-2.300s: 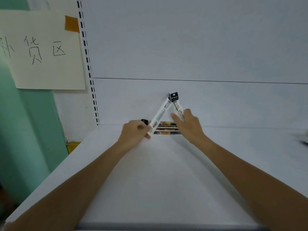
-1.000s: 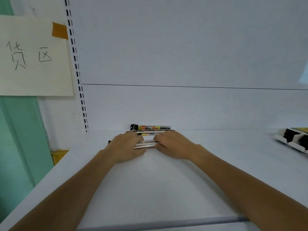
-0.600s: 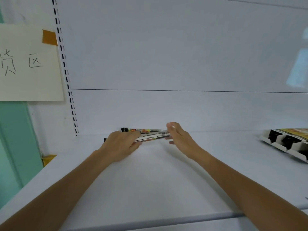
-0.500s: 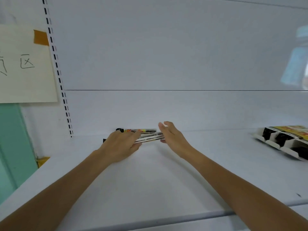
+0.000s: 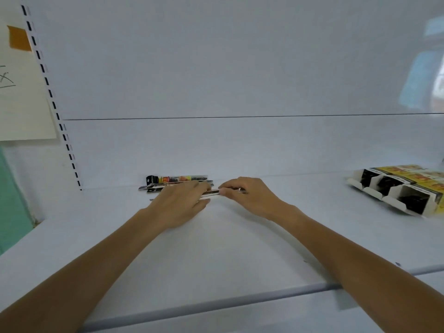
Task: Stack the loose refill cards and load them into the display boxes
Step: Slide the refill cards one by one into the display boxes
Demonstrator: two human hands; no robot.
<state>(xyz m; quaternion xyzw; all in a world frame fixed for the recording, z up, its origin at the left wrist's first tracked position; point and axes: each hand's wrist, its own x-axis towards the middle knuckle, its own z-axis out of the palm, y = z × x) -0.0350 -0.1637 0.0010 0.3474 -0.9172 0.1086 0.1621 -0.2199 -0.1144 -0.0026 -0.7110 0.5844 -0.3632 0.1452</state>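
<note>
The shelf (image 5: pixel 216 248) is smooth, white and matt. The back wall (image 5: pixel 240 68) above the shelf is smooth and a bit shiny. The refill cards (image 5: pixel 177 179) on the shelf look like shiny printed card. The display boxes (image 5: pixel 396 192) on it are cardboard. Left of the shelf hangs matt paper (image 5: pixel 21 109) with brown tape (image 5: pixel 19 38).

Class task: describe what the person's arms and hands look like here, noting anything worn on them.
The left forearm and right forearm are bare to the picture's edge; no sleeves show. The left hand and right hand wear no gloves, and no ring, watch or bracelet is visible.
</note>
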